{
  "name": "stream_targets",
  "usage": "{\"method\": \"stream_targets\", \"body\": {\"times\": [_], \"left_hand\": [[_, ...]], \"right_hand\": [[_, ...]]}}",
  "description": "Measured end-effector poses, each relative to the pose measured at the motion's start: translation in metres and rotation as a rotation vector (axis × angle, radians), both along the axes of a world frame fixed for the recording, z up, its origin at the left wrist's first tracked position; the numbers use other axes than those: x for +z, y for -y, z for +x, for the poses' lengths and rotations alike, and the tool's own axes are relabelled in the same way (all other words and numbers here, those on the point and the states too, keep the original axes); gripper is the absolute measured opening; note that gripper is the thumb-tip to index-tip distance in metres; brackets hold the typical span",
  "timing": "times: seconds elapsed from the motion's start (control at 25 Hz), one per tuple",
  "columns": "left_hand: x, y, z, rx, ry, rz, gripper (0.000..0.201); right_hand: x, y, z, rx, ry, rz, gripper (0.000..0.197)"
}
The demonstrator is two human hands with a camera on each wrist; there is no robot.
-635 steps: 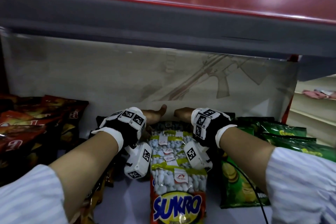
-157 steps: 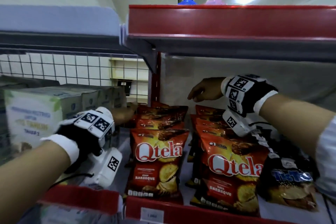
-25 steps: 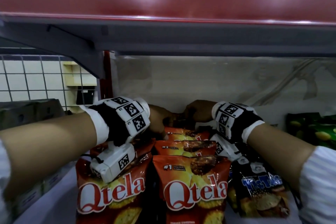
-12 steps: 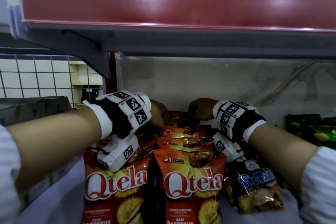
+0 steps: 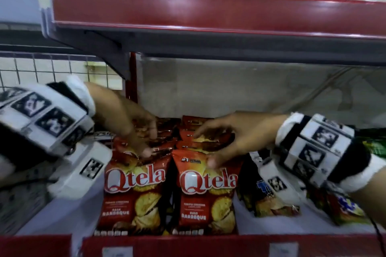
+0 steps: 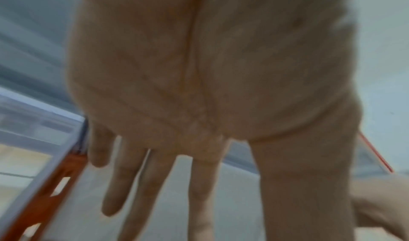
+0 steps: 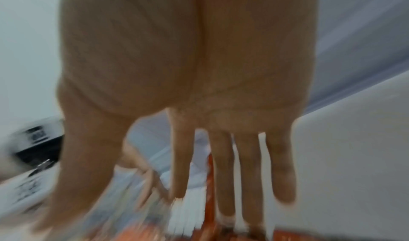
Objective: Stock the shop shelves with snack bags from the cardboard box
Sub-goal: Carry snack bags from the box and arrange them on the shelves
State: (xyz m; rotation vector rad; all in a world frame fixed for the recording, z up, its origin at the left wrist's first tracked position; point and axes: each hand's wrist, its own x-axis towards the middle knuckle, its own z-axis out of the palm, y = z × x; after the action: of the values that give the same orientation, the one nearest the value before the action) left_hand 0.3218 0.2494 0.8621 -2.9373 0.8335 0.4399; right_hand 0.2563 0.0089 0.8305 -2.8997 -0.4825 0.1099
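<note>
Hands point(image 5: 133, 125) point(image 5: 227, 140) over Qtela bags point(image 5: 205, 190), each grip spread, fingertips touching bag tops under red shelf edge point(image 5: 208, 14).

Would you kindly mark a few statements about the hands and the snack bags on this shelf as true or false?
1. Two rows of red Qtela bags stand side by side on the shelf. True.
2. The left hand grips a bag lifted clear of the shelf. False: its fingers are straight, as the left wrist view shows, reaching over the tops of the left row.
3. The right hand is over the right row of Qtela bags. True.
4. The bags right of the Qtela rows are also red Qtela. False: a dark bag with blue lettering stands there.
5. The right hand is a closed fist. False: its fingers are spread and extended.
</note>
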Motion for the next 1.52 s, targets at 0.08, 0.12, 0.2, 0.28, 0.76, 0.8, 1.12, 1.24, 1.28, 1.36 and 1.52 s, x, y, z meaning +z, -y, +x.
{"method": "stream_targets", "body": {"times": [0.08, 0.12, 0.2, 0.28, 0.76, 0.8, 1.12, 1.24, 1.28, 1.36, 1.52], "left_hand": [[-0.034, -0.017, -0.011, 0.040, 0.051, -0.014, 0.081], [-0.054, -0.023, -0.014, 0.019, 0.106, 0.013, 0.099], [-0.091, -0.029, -0.016, -0.025, 0.274, 0.031, 0.117], [-0.110, -0.029, -0.011, -0.058, 0.447, -0.088, 0.113], [-0.139, -0.063, 0.013, 0.118, -0.063, -0.937, 0.125], [-0.142, -0.065, 0.019, 0.097, -0.143, -0.970, 0.119], [-0.170, -0.061, 0.040, -0.071, -0.351, -1.190, 0.128], [-0.177, -0.060, 0.045, -0.147, -0.344, -1.256, 0.121], [-0.178, -0.058, 0.046, -0.152, -0.328, -1.276, 0.120], [-0.181, -0.056, 0.047, -0.163, -0.315, -1.303, 0.120], [-0.190, -0.054, 0.041, -0.105, -0.295, -1.314, 0.115]], "right_hand": [[-0.029, -0.007, -0.017, 0.029, 0.054, -0.048, 0.084], [-0.042, -0.009, -0.022, 0.047, 0.098, -0.078, 0.092], [-0.061, -0.012, -0.022, 0.043, 0.199, -0.133, 0.096], [-0.067, -0.014, -0.016, -0.023, 0.263, -0.156, 0.094], [0.039, -0.079, 0.077, -0.020, 0.123, -0.399, 0.038], [0.041, -0.087, 0.097, -0.022, 0.102, -0.424, 0.035], [0.001, -0.118, 0.174, -0.015, -0.006, -0.405, 0.035], [0.004, -0.120, 0.178, 0.004, 0.068, -0.370, 0.022], [0.007, -0.117, 0.177, -0.008, 0.085, -0.357, 0.023], [0.006, -0.115, 0.177, -0.029, 0.074, -0.338, 0.027], [0.005, -0.107, 0.167, -0.036, 0.003, -0.216, 0.035]]}}
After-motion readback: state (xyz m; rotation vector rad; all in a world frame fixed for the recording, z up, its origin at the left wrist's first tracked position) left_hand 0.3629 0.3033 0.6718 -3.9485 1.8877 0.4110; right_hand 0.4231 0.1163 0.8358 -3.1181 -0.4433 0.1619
